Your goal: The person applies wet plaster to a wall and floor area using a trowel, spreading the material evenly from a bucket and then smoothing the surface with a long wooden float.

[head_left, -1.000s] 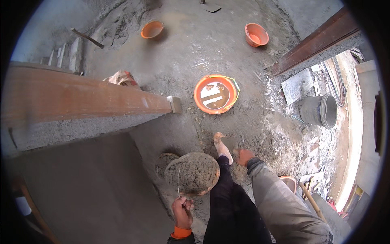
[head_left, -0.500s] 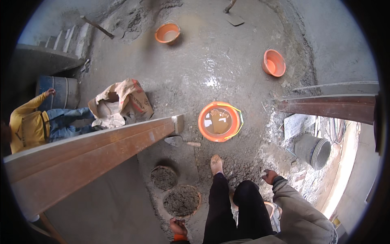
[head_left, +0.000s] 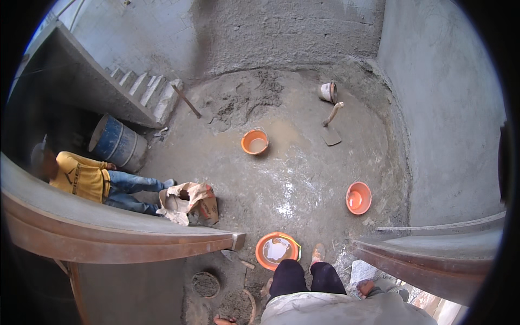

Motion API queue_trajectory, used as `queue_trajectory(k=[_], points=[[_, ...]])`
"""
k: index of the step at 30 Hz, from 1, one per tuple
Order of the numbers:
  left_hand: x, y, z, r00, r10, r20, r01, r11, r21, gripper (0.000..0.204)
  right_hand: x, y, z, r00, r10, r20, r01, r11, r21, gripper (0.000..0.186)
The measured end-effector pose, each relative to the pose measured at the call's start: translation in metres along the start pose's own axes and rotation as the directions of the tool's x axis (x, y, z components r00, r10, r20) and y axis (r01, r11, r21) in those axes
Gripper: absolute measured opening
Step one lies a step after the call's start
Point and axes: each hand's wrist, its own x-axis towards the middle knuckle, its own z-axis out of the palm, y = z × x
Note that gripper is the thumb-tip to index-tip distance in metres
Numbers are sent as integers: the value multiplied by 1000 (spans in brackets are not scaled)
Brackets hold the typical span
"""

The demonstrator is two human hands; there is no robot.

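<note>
At the lower edge, my left hand (head_left: 225, 320) is closed at the near rim of a bucket of grey mortar (head_left: 234, 304); the frame cuts off part of the hand. My right hand (head_left: 366, 288) hangs free beside my thigh, fingers loosely apart and holding nothing. Just ahead of my knees stands an orange bucket (head_left: 264, 265) of murky water with a yellow-green handle. Left of it lies a trowel (head_left: 238, 259) with a wooden grip. A second, smaller bucket of mortar (head_left: 206, 284) stands beyond my left hand.
Door-frame timbers flank me left (head_left: 130, 245) and right (head_left: 422, 266). Ahead are two orange buckets (head_left: 254, 142) (head_left: 359, 198), a shovel (head_left: 332, 135), a white bucket (head_left: 327, 92) and wet floor. At left, a person in yellow (head_left: 81, 173) is near a torn paper sack (head_left: 208, 207) and blue drum (head_left: 119, 141).
My view has tipped up, showing the far walls. I have moved closer to the water bucket. My left hand and the mortar bucket beside it now sit at the lower edge.
</note>
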Motion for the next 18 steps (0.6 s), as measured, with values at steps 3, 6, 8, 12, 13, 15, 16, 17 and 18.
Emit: queue_trajectory(k=[3, 6, 8, 12, 13, 15, 16, 17, 18], points=[[-54, -8, 28, 985, -105, 137, 118, 990, -83, 39, 29, -102, -44, 979, 4, -204, 37, 980, 198, 24], [-100, -23, 70, 983, -138, 125, 148, 986, -82, 39, 44, -200, -88, 976, -142, -167, 176, 961, 211, 27], [-135, -42, 110, 978, -198, 70, 203, 976, -73, 39, 54, -249, -115, 968, -169, -184, 212, 945, 248, 30], [-185, -62, 202, 962, -205, 179, 221, 972, -79, 40, 91, -308, -163, 959, -207, -196, 262, 909, 325, 22], [-192, -63, 227, 937, -272, 220, 285, 958, -31, 39, 103, -320, -174, 961, -207, -186, 259, 911, 321, 21], [-206, -67, 283, 958, -242, 152, 248, 968, -21, 39, 128, -346, -194, 963, -192, -189, 244, 918, 312, 19], [-212, -67, 317, 961, -250, 121, 252, 968, 2, 41, 139, -360, -203, 961, -180, -209, 239, 920, 310, 18], [-218, -64, 345, 943, -276, 186, 277, 961, 24, 50, 150, -378, -212, 956, -174, -237, 244, 918, 311, 16], [-224, -60, 381, 937, -318, 143, 311, 948, 70, 45, 161, -396, -217, 957, -160, -242, 236, 914, 329, 14]])
